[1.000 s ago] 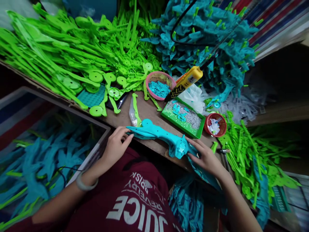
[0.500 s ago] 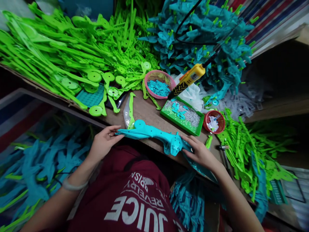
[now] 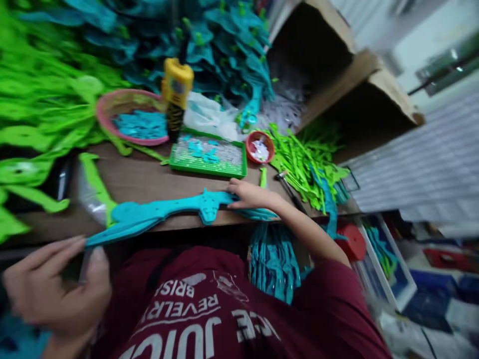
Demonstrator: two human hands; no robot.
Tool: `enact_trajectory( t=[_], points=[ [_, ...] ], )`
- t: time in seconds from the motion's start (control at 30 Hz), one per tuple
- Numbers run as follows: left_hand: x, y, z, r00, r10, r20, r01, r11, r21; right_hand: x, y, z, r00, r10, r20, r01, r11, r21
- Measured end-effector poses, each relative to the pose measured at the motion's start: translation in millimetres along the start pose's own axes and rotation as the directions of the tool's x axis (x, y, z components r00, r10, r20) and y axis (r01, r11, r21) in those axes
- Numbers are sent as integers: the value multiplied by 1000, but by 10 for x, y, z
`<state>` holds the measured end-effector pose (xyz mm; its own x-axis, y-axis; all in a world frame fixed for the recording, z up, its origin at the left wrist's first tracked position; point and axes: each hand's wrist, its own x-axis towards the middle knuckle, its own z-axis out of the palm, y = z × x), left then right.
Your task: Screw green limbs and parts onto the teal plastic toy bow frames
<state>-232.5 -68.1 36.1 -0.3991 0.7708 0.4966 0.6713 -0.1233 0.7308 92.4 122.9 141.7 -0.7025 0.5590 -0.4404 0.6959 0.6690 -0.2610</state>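
Observation:
A long turquoise plastic toy part (image 3: 175,205) with a lump shaped like an animal's head lies along the bench's front edge. My right hand (image 3: 247,194) grips it just right of that lump, its fingertips partly hidden. My left hand (image 3: 60,284) is at the part's thin left tip, thumb and fingers apart; the tip reaches the index finger, and blur hides whether they touch. Close behind the part's left end lies a lime-green plastic arm (image 3: 96,182) on a clear plastic piece (image 3: 88,197).
Behind are a pink basket (image 3: 103,112) of turquoise bits, a yellow-and-black electric screwdriver (image 3: 177,85), a green tray (image 3: 205,172) of screws and a red basket (image 3: 258,158). A hammer (image 3: 290,192) lies right. Green parts (image 3: 33,89) and turquoise parts (image 3: 202,45) are heaped behind.
The view has swung to the right. My left hand has spread its fingers from their pinch on the part's tip. My right hand stays by the head-shaped end.

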Motion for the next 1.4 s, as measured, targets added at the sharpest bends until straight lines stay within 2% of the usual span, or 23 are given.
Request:
enact_trajectory(
  t=[0.07, 0.1, 0.17, 0.23, 0.27, 0.37, 0.47, 0.53, 0.6, 0.67, 0.73, 0.87, 0.93, 1.0, 1.07, 1.17, 1.27, 1.33, 1.4],
  points=[
    [123, 233, 147, 970, 233, 65, -232, 972, -24, 30, 36, 40, 999, 30, 14, -30, 1000, -7],
    [182, 361, 239, 931, 339, 136, -334, 941, -60, 44, 46, 57, 999, 32, 13, -32, 999, -4],
    [270, 592, 434, 822, 478, 309, -453, 878, -153, 72, 47, 90, 1000, 26, -2, -26, 1000, -1],
    [308, 756, 622, 724, 539, 431, -506, 839, -198, 100, 36, 129, 999, 22, -37, -22, 1000, -3],
    [310, 814, 707, 690, 553, 467, -523, 827, -206, 111, 31, 149, 998, 24, -59, -25, 1000, -3],
    [275, 942, 910, 599, 601, 529, -582, 781, -228, 70, 34, 189, 996, 20, -89, -19, 1000, 16],
    [245, 1065, 1051, 533, 627, 568, -634, 740, -222, -189, 33, 190, 987, 16, -161, -11, 1000, 29],
    [252, 1155, 1133, 531, 615, 583, -638, 743, -202, -481, 11, 200, 956, 79, -281, -75, 997, 22],
    [264, 1250, 1233, 521, 613, 594, -633, 745, -213, -801, -27, 257, 899, 183, -398, -194, 981, 14],
    [253, 1347, 1372, 473, 637, 609, -637, 724, -264, -1076, -80, 389, 835, 258, -486, -279, 960, 29],
    [200, 1426, 1547, 427, 645, 633, -644, 709, -288, -1265, -146, 596, 763, 286, -580, -303, 950, 71],
    [14, 1414, 1881, 458, 587, 667, -638, 740, -213, -1424, -275, 1088, 581, 307, -754, -279, 945, 169],
    [-63, 1326, 1974, 459, 608, 647, -643, 730, -230, -1451, -295, 1275, 516, 323, -793, -259, 942, 215],
    [-109, 1244, 2019, 453, 633, 628, -647, 718, -256, -1473, -266, 1372, 487, 344, -803, -266, 934, 238],
    [-139, 1221, 2033, 455, 629, 631, -643, 722, -255, -1493, -193, 1362, 483, 351, -802, -281, 930, 238],
    [-167, 1324, 1977, 441, 617, 652, -655, 718, -237, -1501, -20, 1149, 465, 349, -814, -256, 933, 253],
    [-111, 1470, 1756, 461, 555, 692, -654, 740, -158, -1397, 212, 757, 449, 361, -818, -168, 933, 319],
    [-7, 1475, 1537, 480, 520, 707, -650, 752, -112, -1186, 389, 444, 477, 342, -809, -88, 935, 343],
    [112, 1356, 1332, 486, 532, 693, -665, 740, -101, -810, 538, 126, 527, 286, -800, -3, 942, 335]
  ],
)
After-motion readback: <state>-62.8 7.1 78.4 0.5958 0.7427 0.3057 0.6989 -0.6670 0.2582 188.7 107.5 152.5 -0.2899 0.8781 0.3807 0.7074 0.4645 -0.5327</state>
